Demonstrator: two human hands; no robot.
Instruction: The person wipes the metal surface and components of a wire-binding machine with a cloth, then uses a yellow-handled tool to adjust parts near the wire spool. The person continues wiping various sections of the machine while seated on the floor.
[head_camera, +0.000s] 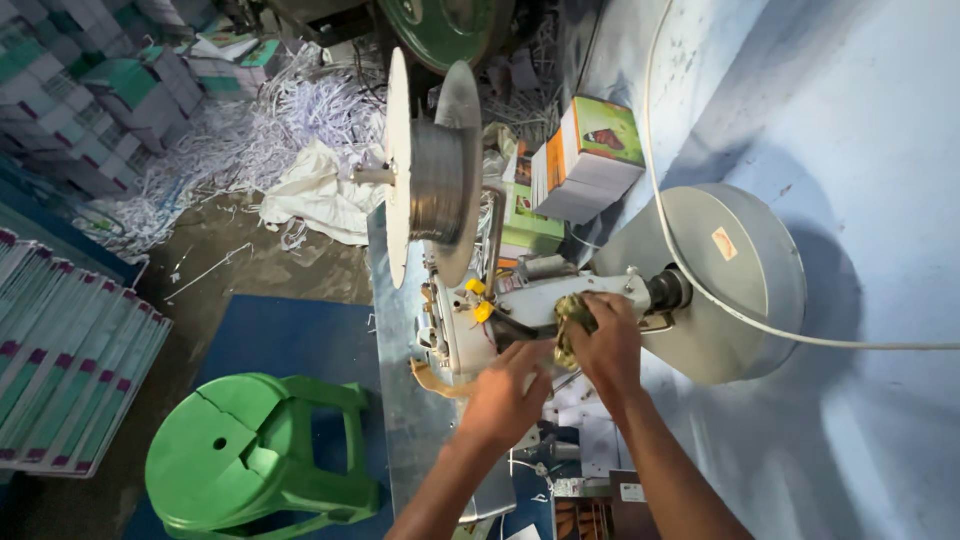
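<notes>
Much of the grey metal machine (520, 300) is hidden behind the two hands, and what its small parts are under them cannot be made out. The right hand (608, 335) is closed round a crumpled, dirty yellowish-green cloth (572, 315), pressing it on the machine's arm; part of the cloth is covered by the fingers. The left hand (508, 388) lies just near of it, fingers curled, touching the cloth's lower end; whether it grips anything cannot be told. Both forearms are cut off at the near edge. Far of the hands stands a large metal spool of grey wire (432, 175); to the right, a round grey metal cover (730, 280) crossed by a white cable (700, 290). A green plastic stool (250, 455) lies tipped at near left.
</notes>
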